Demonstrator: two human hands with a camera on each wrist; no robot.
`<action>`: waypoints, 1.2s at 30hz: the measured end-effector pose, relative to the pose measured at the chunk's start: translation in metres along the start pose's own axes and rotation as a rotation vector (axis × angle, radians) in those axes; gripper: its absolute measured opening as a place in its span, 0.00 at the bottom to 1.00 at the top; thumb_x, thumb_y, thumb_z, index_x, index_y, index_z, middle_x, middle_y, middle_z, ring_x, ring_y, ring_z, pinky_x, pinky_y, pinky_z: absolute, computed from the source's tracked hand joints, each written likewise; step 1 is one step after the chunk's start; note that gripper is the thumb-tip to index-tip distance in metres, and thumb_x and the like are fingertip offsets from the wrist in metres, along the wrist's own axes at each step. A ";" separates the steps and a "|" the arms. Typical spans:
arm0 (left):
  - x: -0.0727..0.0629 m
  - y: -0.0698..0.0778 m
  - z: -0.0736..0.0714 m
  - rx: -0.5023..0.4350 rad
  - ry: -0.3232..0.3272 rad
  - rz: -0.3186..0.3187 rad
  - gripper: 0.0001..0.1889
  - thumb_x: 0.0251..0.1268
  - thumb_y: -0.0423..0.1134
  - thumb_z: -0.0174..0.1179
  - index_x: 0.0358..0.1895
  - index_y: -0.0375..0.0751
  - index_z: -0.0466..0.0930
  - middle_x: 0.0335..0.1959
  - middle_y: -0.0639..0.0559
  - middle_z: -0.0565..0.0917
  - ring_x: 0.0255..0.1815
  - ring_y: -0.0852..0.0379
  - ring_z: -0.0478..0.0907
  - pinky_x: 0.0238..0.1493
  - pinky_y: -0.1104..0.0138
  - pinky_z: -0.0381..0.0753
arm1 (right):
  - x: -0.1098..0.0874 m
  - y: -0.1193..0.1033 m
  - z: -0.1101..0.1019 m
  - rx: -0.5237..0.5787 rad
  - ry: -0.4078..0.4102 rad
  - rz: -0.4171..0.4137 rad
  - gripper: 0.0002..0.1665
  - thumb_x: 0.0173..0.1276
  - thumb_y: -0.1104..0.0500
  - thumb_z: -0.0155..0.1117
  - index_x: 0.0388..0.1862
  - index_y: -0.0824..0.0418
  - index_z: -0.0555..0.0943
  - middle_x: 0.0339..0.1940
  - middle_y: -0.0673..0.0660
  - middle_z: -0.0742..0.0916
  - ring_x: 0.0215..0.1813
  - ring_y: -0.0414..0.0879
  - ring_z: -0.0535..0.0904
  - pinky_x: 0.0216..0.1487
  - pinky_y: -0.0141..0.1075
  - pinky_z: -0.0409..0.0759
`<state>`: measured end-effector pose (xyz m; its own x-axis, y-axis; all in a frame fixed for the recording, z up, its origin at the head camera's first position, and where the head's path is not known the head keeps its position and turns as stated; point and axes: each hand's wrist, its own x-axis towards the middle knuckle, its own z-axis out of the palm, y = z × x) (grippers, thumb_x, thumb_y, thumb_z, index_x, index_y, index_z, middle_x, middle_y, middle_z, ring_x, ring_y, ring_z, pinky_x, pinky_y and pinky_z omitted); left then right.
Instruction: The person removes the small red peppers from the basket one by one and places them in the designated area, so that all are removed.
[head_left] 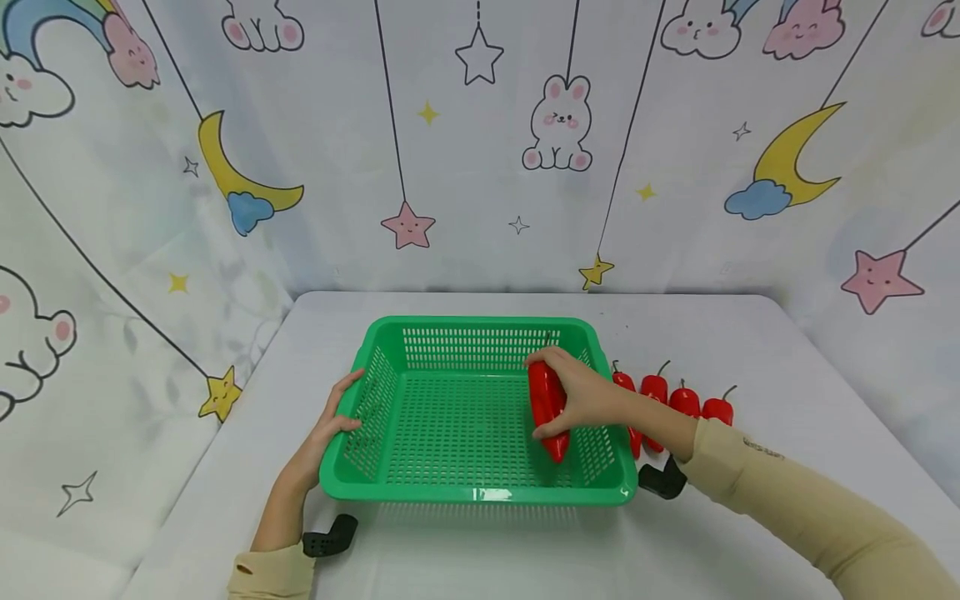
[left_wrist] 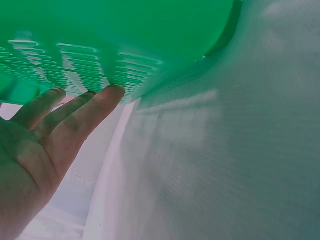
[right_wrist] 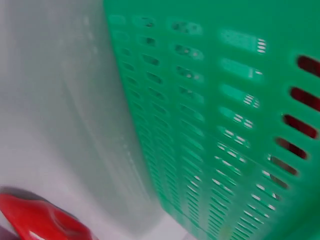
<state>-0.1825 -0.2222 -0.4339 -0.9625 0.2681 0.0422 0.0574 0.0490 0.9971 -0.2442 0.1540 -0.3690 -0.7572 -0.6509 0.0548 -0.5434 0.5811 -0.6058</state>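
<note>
My right hand holds a long, glossy red pepper between fingers and thumb, over the right part of a green plastic basket. The pepper stands nearly upright, stem end away from me; whether its tip touches the basket floor, I cannot tell. In the right wrist view the basket wall hides that hand, and red shows through some slots. My left hand is at the basket's left side. From the left wrist, its straight fingers touch the slotted outer wall.
Several more red peppers with stems lie in a row right of the basket, partly behind my right forearm. One red pepper shows low in the right wrist view. A white table lies beneath, with a cartoon-printed backdrop behind.
</note>
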 end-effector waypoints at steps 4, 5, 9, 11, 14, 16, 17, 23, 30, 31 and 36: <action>0.000 0.000 0.000 -0.002 -0.005 0.003 0.37 0.57 0.33 0.39 0.72 0.51 0.39 0.71 0.43 0.37 0.67 0.39 0.43 0.54 0.54 0.58 | -0.003 -0.004 -0.007 0.024 0.012 -0.004 0.51 0.39 0.47 0.77 0.60 0.56 0.62 0.53 0.53 0.71 0.52 0.50 0.69 0.36 0.35 0.78; 0.000 0.000 0.000 -0.003 -0.005 0.003 0.37 0.57 0.32 0.38 0.72 0.51 0.39 0.72 0.43 0.37 0.67 0.39 0.42 0.54 0.54 0.58 | -0.003 -0.004 -0.008 0.028 0.015 -0.002 0.51 0.39 0.46 0.77 0.60 0.56 0.62 0.53 0.53 0.71 0.53 0.50 0.69 0.36 0.36 0.78; -0.001 -0.001 0.000 -0.001 -0.003 -0.005 0.37 0.56 0.33 0.38 0.72 0.51 0.39 0.72 0.43 0.36 0.68 0.40 0.42 0.54 0.53 0.57 | -0.005 -0.003 -0.012 0.049 0.018 -0.005 0.51 0.39 0.46 0.77 0.61 0.56 0.61 0.55 0.54 0.70 0.54 0.51 0.68 0.37 0.36 0.78; -0.001 -0.002 0.000 0.001 -0.003 -0.007 0.38 0.56 0.33 0.39 0.72 0.51 0.39 0.72 0.43 0.36 0.68 0.39 0.42 0.55 0.53 0.57 | -0.007 -0.002 -0.015 0.068 0.018 -0.005 0.51 0.40 0.46 0.77 0.61 0.55 0.61 0.56 0.55 0.70 0.54 0.51 0.67 0.37 0.36 0.78; -0.001 -0.003 0.000 0.002 -0.005 -0.006 0.38 0.56 0.34 0.39 0.72 0.51 0.39 0.72 0.43 0.36 0.68 0.39 0.41 0.55 0.52 0.56 | -0.009 -0.001 -0.020 0.094 0.025 -0.002 0.51 0.40 0.47 0.77 0.62 0.54 0.61 0.56 0.54 0.69 0.55 0.52 0.67 0.37 0.37 0.78; 0.000 -0.003 0.000 0.006 -0.005 -0.005 0.38 0.56 0.34 0.39 0.72 0.51 0.39 0.72 0.43 0.36 0.68 0.39 0.41 0.55 0.51 0.56 | -0.011 0.000 -0.023 0.099 0.033 0.004 0.51 0.41 0.48 0.77 0.62 0.53 0.60 0.56 0.53 0.69 0.55 0.52 0.67 0.37 0.37 0.79; 0.000 -0.003 0.000 0.007 -0.005 -0.005 0.38 0.56 0.34 0.39 0.72 0.51 0.39 0.72 0.43 0.36 0.68 0.39 0.41 0.55 0.51 0.56 | -0.012 0.000 -0.024 0.101 0.036 0.004 0.51 0.41 0.49 0.77 0.62 0.53 0.60 0.56 0.53 0.69 0.54 0.52 0.67 0.37 0.37 0.79; 0.002 -0.002 -0.001 0.006 -0.006 0.001 0.38 0.56 0.33 0.38 0.72 0.52 0.39 0.72 0.43 0.37 0.67 0.40 0.43 0.55 0.54 0.57 | -0.017 0.000 -0.032 0.131 0.053 0.008 0.51 0.42 0.53 0.77 0.63 0.54 0.60 0.55 0.55 0.70 0.53 0.54 0.69 0.35 0.38 0.79; 0.001 -0.002 -0.001 0.014 0.005 0.004 0.38 0.56 0.33 0.38 0.72 0.51 0.39 0.72 0.44 0.37 0.67 0.40 0.45 0.55 0.53 0.57 | -0.027 0.004 -0.044 0.136 0.094 0.010 0.51 0.42 0.54 0.77 0.63 0.54 0.59 0.55 0.56 0.70 0.53 0.54 0.68 0.35 0.37 0.79; 0.001 -0.002 -0.001 0.016 0.005 0.003 0.38 0.56 0.33 0.38 0.72 0.52 0.39 0.72 0.44 0.37 0.67 0.40 0.45 0.55 0.53 0.57 | -0.029 0.005 -0.045 0.136 0.098 0.007 0.51 0.42 0.54 0.77 0.63 0.54 0.59 0.55 0.56 0.70 0.53 0.54 0.69 0.35 0.37 0.79; 0.001 -0.002 -0.001 0.017 0.002 0.002 0.38 0.56 0.33 0.39 0.72 0.51 0.39 0.72 0.44 0.37 0.67 0.40 0.44 0.55 0.52 0.57 | -0.036 0.008 -0.051 0.133 0.110 -0.002 0.51 0.41 0.55 0.77 0.63 0.56 0.59 0.54 0.58 0.70 0.53 0.55 0.69 0.35 0.36 0.79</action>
<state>-0.1839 -0.2234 -0.4355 -0.9628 0.2666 0.0445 0.0640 0.0648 0.9958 -0.2399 0.2070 -0.3355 -0.7954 -0.5903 0.1378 -0.4975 0.5058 -0.7047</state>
